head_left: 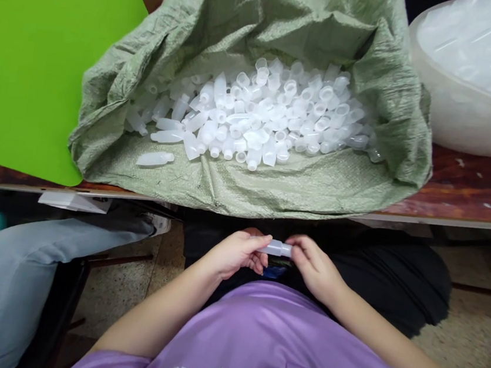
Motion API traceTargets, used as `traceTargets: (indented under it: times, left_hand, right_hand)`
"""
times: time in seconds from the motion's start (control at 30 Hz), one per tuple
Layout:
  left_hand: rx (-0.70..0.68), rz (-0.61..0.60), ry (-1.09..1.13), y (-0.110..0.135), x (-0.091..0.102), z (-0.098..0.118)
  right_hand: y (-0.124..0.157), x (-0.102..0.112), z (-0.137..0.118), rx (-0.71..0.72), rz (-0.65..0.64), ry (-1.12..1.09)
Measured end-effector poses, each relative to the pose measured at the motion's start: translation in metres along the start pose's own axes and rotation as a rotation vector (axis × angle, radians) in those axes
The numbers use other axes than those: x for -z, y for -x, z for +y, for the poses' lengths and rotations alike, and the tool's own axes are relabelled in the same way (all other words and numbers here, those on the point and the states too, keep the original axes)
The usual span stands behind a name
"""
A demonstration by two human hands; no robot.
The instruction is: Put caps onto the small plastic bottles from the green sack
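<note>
Above my lap, both hands grip one small translucent white plastic tube [274, 247], which lies roughly level between them. My left hand [244, 252] pinches its left end between thumb and fingers. Around the narrower right end, the fingers of my right hand [313, 267] are closed; what part they cover is hidden. Just beyond the table edge, an open green woven sack [245, 190] holds a pile of translucent white plastic pieces [253, 114], some like small tubes with necks, others like short cups. A single loose tube [155, 159] lies apart at the front left of the pile.
A large translucent bowl [470, 118] heaped with white plastic pieces stands at the right on the reddish-brown table [475, 189]. A bright green board [42, 54] covers the left side. Another person's leg in light jeans [17, 276] is at the lower left.
</note>
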State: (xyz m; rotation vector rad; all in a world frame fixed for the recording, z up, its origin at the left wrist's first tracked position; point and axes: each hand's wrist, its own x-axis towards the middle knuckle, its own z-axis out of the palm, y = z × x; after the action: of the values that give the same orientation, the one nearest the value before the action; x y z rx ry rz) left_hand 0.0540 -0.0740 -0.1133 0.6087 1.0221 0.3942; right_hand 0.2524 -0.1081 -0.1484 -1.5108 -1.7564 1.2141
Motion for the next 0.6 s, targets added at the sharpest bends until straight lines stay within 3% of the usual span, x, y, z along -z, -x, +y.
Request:
traceTargets:
  times: [0.07,0.13,0.23,0.37,0.6]
  left_hand:
    - [-0.005,-0.004,-0.002,0.0,-0.001,0.0]
    - [0.002,-0.012,-0.002,0.001,0.0,0.0]
    - [0.021,-0.019,0.012,0.003,0.001,0.0]
    - [0.009,-0.029,0.055,0.008,0.002,-0.005]
    - [0.073,0.001,0.163,0.005,0.005,-0.032]
  right_hand:
    - [-0.001,0.001,-0.002,0.131,0.036,0.081]
    - [-0.002,0.001,-0.005,0.123,-0.067,0.007]
    - [-0.002,-0.003,-0.011,-0.059,-0.222,-0.356]
    - [-0.001,-0.015,-0.015,-0.268,-0.282,-0.75]
    - [0.0,-0.029,-0.003,-0.501,-0.36,-0.802]
